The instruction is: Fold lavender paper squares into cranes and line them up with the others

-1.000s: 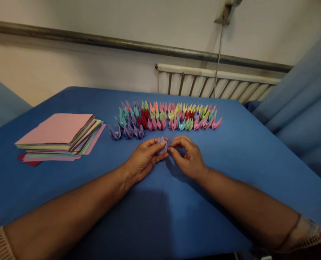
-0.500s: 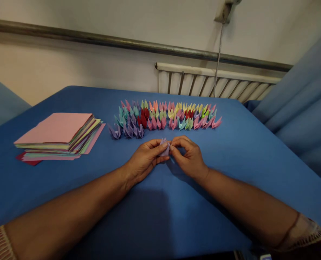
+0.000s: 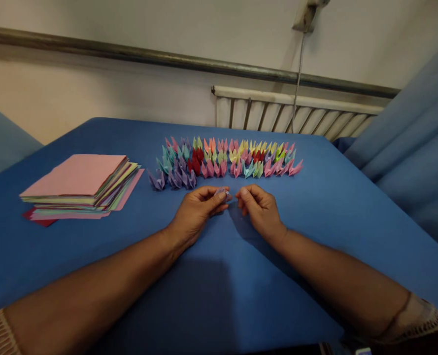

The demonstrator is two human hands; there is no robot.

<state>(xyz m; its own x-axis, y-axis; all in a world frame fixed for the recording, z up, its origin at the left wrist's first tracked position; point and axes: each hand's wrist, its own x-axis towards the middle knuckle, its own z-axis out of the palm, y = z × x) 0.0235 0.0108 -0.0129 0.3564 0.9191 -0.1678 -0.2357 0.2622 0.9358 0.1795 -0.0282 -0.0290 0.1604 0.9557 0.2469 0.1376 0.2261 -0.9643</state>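
Observation:
Between the thumb and fingers of my left hand is a small folded light-purple origami crane, mostly hidden by the fingertips. My right hand sits just to its right, fingers curled and thumb pressed against the index finger. A small gap separates it from the paper, and nothing shows in its grip. Beyond both hands, folded paper cranes stand in rows, in pink, purple, teal, red, yellow and green. Nearest to my left hand are the purple cranes at the front left of the rows.
On the left lies a thick stack of coloured paper squares, pink on top, with a red sheet jutting out below. A blue cloth covers the table. Behind it are a radiator and a pipe; a blue curtain hangs at right.
My right hand has let go of the purple paper and moved slightly right. In my left hand the paper has turned, so less of it shows. The rows and the stack are unchanged.

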